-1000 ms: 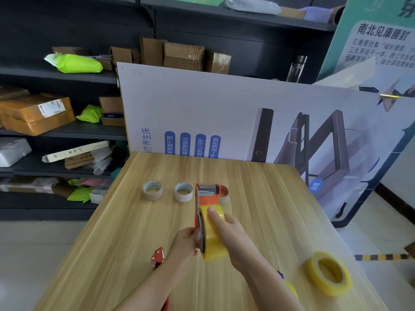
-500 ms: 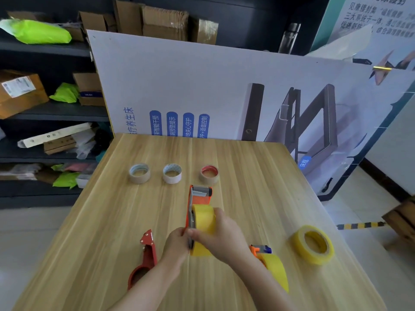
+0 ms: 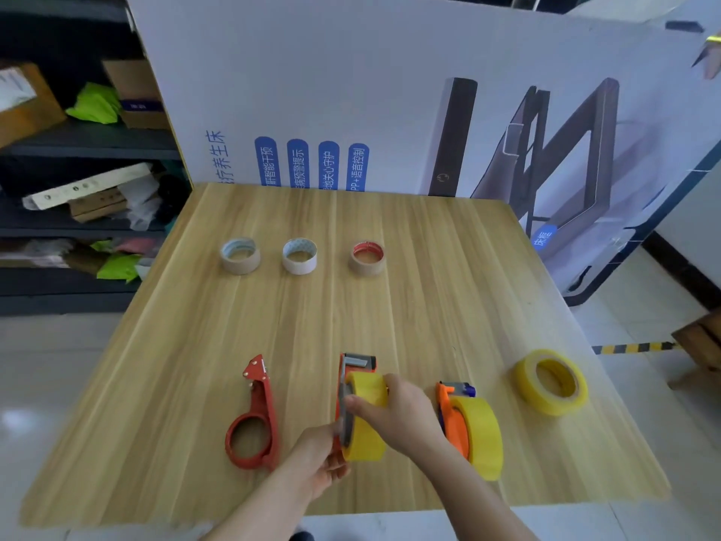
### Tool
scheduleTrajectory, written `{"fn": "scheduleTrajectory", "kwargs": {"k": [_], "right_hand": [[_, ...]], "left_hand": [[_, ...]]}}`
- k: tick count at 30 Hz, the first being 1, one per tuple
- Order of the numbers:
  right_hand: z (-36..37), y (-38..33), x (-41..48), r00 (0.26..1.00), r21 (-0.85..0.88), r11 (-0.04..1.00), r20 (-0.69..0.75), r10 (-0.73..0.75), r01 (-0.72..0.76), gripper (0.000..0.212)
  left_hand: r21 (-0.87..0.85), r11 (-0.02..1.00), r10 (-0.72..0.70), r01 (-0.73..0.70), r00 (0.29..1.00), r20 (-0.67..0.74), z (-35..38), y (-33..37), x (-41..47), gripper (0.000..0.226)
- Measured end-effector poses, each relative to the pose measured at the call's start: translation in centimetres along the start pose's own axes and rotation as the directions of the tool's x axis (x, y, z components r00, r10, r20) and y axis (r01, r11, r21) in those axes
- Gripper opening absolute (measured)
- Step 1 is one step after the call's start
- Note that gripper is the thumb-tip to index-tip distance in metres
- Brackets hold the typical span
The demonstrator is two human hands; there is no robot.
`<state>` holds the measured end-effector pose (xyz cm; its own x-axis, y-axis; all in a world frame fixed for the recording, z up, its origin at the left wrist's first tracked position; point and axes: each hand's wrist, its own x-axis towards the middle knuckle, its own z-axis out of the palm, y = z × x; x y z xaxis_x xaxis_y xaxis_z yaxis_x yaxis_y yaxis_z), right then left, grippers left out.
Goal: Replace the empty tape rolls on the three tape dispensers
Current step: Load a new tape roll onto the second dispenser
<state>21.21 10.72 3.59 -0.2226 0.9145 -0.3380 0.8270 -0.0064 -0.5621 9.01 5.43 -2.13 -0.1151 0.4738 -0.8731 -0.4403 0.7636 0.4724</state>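
Observation:
An orange tape dispenser (image 3: pixel 353 367) with a yellow tape roll (image 3: pixel 366 388) on it stands near the table's front edge. My left hand (image 3: pixel 318 456) grips its near, lower end. My right hand (image 3: pixel 398 415) holds the yellow roll from the right side. To the left lies a red dispenser (image 3: pixel 255 419) with nothing in its ring. To the right stands a second orange dispenser (image 3: pixel 448 411) loaded with a yellow roll (image 3: pixel 482 435). A spare yellow roll (image 3: pixel 551 381) lies flat at the right. Three empty tape cores (image 3: pixel 240 255) (image 3: pixel 299 256) (image 3: pixel 366 258) stand in a row farther back.
The wooden table (image 3: pixel 429 290) ends just below my arms. A large printed board (image 3: pixel 351 91) leans upright behind its far edge. Dark shelves (image 3: pixel 78 138) with boxes and bags fill the left side. A striped floor marking (image 3: pixel 632 347) lies at the right.
Both hands have lowered the orange dispenser with its yellow roll toward the table's front, between the red dispenser and the other loaded one. The view has tilted down.

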Motion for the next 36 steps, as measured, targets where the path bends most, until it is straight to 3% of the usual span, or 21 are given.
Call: {"fn": "scheduleTrajectory", "kwargs": {"k": [13, 24, 28, 31, 36], "right_hand": [[1.9, 1.8, 0.9, 0.994, -0.061, 0.996, 0.084, 0.074, -0.069, 0.050], [2.7, 2.5, 0.8, 0.988, -0.092, 0.994, 0.139, 0.072, -0.059, 0.049], [3.1, 2.9, 0.6, 0.983, -0.051, 0.997, 0.173, 0.067, -0.059, 0.047], [3.2, 3.1, 0.4, 0.973, -0.013, 0.996, 0.211, 0.091, -0.091, 0.053], [3.1, 3.0, 0.3, 0.955, 0.028, 0.992, 0.276, 0.110, -0.122, 0.062]], "left_hand": [[-0.136, 0.951, -0.274, 0.279, 0.960, 0.055, 0.1, -3.4, 1.9, 0.021], [-0.138, 0.940, -0.305, 0.311, 0.950, 0.065, -0.3, -4.9, 1.9, 0.020], [-0.020, 0.956, -0.292, 0.294, 0.954, 0.072, -0.9, -4.8, 1.8, 0.027], [0.177, 0.953, -0.261, 0.246, 0.963, 0.071, -1.1, -4.1, 1.6, 0.034], [0.519, 0.844, -0.175, 0.138, 0.984, 0.024, -1.1, -2.7, 1.0, 0.032]]}}
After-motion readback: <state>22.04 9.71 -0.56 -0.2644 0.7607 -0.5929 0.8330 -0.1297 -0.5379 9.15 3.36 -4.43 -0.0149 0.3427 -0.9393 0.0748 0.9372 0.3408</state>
